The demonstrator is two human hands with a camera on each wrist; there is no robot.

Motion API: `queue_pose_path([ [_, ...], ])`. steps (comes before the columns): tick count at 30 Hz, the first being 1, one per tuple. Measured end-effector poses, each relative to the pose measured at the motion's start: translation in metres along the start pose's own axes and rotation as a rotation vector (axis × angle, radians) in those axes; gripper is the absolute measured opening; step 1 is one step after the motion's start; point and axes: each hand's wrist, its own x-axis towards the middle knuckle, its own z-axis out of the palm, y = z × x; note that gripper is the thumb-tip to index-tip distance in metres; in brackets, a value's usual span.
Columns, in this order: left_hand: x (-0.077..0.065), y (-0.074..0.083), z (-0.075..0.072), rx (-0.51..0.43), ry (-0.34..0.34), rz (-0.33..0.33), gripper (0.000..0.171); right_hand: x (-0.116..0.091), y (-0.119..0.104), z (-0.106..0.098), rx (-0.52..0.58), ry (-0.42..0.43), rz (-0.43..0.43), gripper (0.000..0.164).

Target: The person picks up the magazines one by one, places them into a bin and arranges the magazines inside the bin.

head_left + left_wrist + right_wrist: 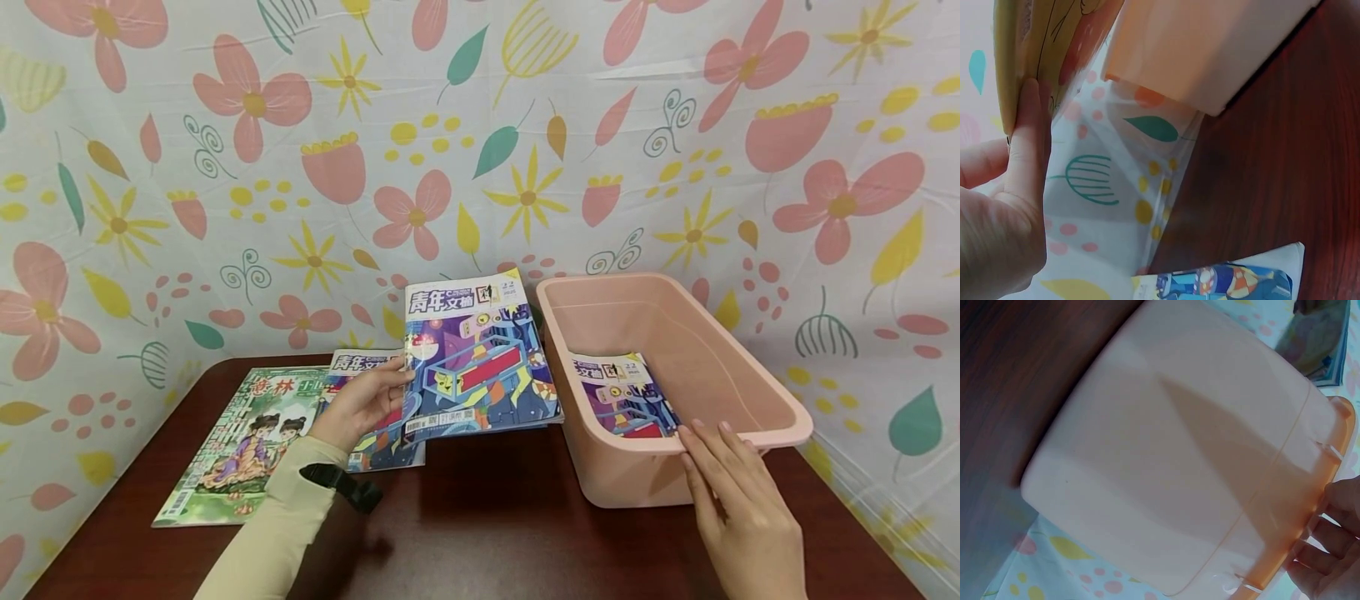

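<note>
1. Above the counter [480, 550], beside the bin [626, 479], left grip [366, 406] is pinching a magazine [480, 367]; I'd hold it level tbh.
2. Right grip [738, 504] looks unclenched, resting on the rim [787, 427]; maybe brace lightly there.

Left hand [363, 406] raised, pinching, right hand [748, 518] lower, outstretched

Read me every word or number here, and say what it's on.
"青年文摘": held magazine.
"22": same cover.
"2025", apparently: below that.
"文摘": binned magazine, title partly hidden.
"22": also the binned magazine.
"青年文": partly covered magazine on the table.
"意林": green magazine.
Other cover print: too small or blurred.
</note>
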Motion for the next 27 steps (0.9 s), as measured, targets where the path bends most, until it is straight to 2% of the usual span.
queue_pose_path([
  [6,0.003,0.003,0.007,-0.026,-0.019,0.007,0.068,0.000,0.000,0.000,-0.001,-0.003,0.005,0.046],
  [23,0.010,0.007,0.029,-0.061,0.005,0.008,0.065,-0.003,0.004,0.001,-0.005,-0.014,0.000,0.047],
  [27,0.013,0.008,0.036,-0.058,-0.014,0.014,0.067,-0.004,0.005,0.001,-0.004,-0.014,0.000,0.047],
])
